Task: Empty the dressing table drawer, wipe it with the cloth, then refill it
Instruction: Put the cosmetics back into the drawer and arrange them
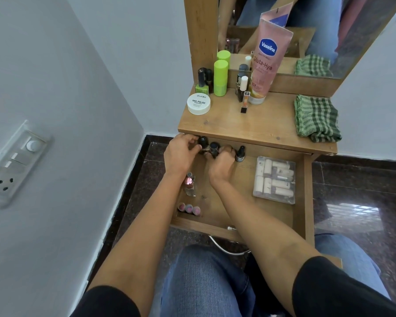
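The wooden drawer (300, 197) is pulled out below the tabletop. At its back left, my left hand (181, 154) grips a black-capped bottle (203, 142). My right hand (222, 165) is closed around a second black-capped bottle (214, 147). A small dark dropper bottle (240, 154) stands just right of my right hand. A clear case of pale tubes (275, 179) lies at the drawer's right. A pink nail polish (189, 183) and three pink-capped tubes (189, 208) sit along the left side. The green checked cloth (316, 118) lies folded on the tabletop's right.
On the tabletop (249, 124) stand a white nail polish remover jar (198, 103), a green nail polish (202, 84), a green cylinder (220, 77), a pink Vaseline tube (269, 62) and a small lipstick (245, 102). A mirror (318, 30) rises behind. A wall is at left.
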